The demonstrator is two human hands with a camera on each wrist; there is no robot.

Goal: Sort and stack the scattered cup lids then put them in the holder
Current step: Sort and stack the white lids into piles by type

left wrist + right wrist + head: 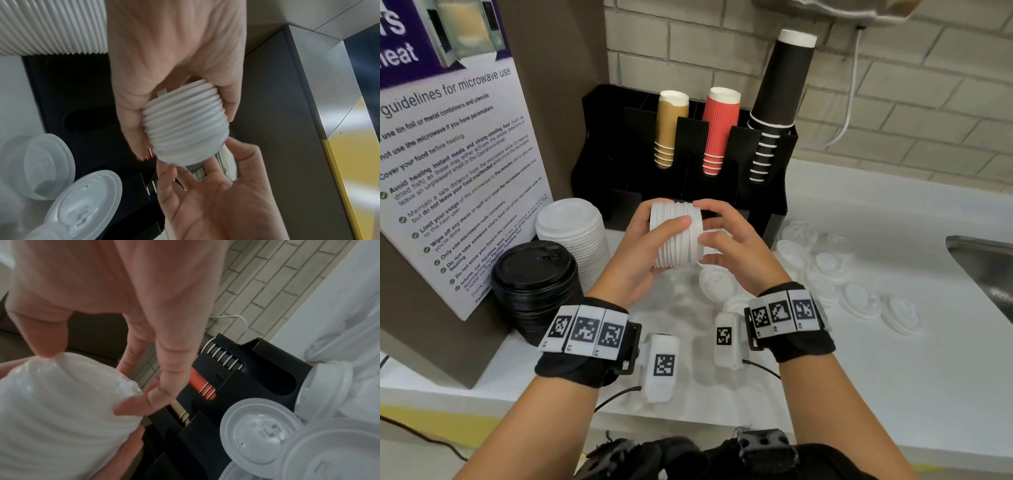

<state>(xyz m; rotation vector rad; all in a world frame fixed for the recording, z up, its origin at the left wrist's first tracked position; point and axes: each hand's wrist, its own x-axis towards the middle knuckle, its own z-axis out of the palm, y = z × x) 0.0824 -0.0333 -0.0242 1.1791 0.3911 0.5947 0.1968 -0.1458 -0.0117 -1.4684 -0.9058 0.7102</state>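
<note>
A short stack of small white ribbed plastic cup lids [677, 236] lay sideways in the air, just in front of the black plastic cup-and-lid holder [619, 137]. The left hand [640, 253] wrapped it from the left, thumb across the near side and fingers behind. The right hand [736, 246] met its right end, thumb and fingertips curled onto the outermost lid's rim. Below, loose white lids [859, 301] lay scattered over the white countertop [893, 377]. A tall white lid stack [573, 236] and a black lid stack [534, 284] stood to the left.
</note>
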